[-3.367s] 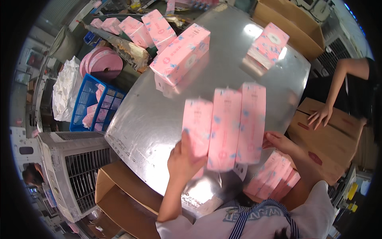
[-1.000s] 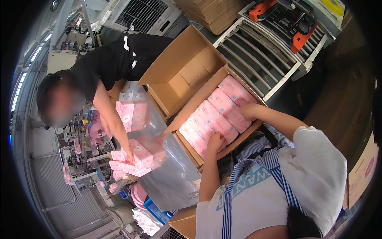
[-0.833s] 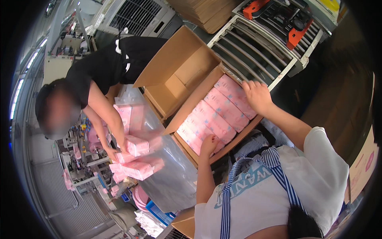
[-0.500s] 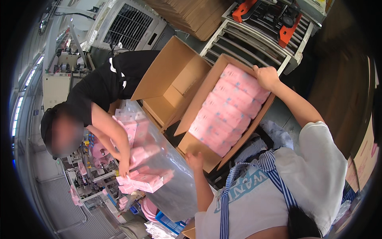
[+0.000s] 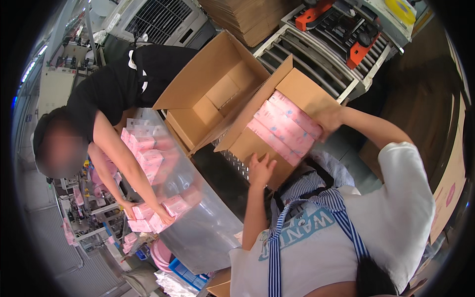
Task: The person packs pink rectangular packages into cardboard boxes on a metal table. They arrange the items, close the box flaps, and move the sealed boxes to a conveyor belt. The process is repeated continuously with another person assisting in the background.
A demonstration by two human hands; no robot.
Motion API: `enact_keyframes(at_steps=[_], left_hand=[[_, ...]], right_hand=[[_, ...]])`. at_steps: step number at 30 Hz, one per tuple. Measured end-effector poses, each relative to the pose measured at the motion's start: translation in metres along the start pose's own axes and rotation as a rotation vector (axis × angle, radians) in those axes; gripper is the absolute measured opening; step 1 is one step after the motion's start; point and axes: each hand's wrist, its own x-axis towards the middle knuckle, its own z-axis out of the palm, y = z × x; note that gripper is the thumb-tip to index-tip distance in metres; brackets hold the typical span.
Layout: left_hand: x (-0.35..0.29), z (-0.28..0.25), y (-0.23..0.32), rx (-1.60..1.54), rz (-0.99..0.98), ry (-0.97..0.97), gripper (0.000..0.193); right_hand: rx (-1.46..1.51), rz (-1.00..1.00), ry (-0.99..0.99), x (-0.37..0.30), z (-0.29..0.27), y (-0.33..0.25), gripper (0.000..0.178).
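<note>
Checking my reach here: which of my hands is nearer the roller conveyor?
Right. Your right hand is at the box's upper-right flap, just below the roller conveyor in the picture; your left hand is at the lower-left flap, farther away.

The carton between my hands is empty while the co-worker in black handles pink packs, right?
Not empty: the head view shows pink packs inside the carton between your left hand and right hand, while the co-worker in black does handle other pink packs.
</note>
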Motion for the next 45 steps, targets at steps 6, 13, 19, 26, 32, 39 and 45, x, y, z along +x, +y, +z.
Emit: enact_keyframes(at_steps=[6,13,19,26,32,39,45], left_hand=[[0.01,-0.011,-0.025,0.02,-0.142,0.299,0.084],[-0.003,0.08,-0.041,-0.449,-0.468,0.577,0.104],[0.001,0.114,-0.089,-1.169,-0.368,0.336,0.065],[0.016,0.053,-0.004,-1.369,-0.748,0.173,0.046],[0.107,0.065,0.072,-1.107,-0.532,0.541,0.056],[0.259,0.035,0.1,-0.882,-0.335,0.44,0.062],[0.344,0.025,0.192,-0.588,-0.158,0.396,0.088]], right_hand=[[-0.309,0.063,-0.011,0.089,0.012,0.006,0.038],[-0.308,0.248,0.881,0.125,-0.038,0.009,0.043],[-0.188,0.45,0.669,0.037,0.089,0.023,0.044],[0.086,0.938,0.705,0.1,0.042,0.09,0.04],[0.104,0.843,0.584,0.117,-0.021,0.195,0.043],[0.075,0.867,0.759,0.117,-0.1,0.335,0.038],[-0.137,0.634,0.873,0.083,-0.099,0.422,0.044]])
